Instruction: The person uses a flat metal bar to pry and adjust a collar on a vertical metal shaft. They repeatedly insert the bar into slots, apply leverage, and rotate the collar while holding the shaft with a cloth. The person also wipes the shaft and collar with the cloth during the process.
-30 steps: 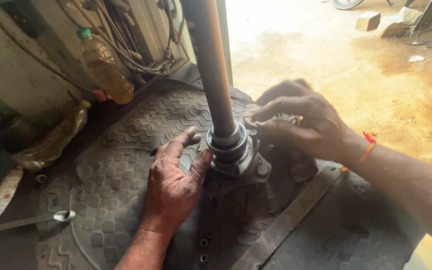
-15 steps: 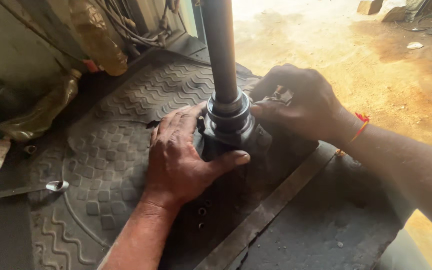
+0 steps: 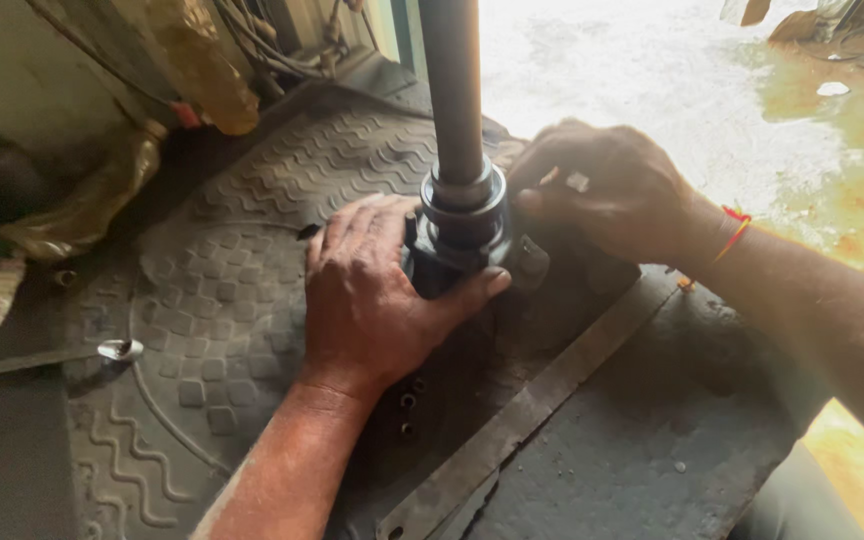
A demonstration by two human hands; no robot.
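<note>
Greasy black metal forms the collar (image 3: 462,225) at the foot of an upright steel shaft (image 3: 452,90), near the patterned rubber mat's (image 3: 222,300) far edge. The left hand (image 3: 372,290) lies flat, thumb hooked around the collar. The right hand (image 3: 602,185) curls against it, perhaps pinching something small.

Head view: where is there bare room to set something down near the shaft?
Bare: patterned rubber mat between left hand and spoon-ended tool; dark plate right of the flat metal bar. Crowded: base of the grey upright shaft, with right hand; bottles by the wall.
</note>
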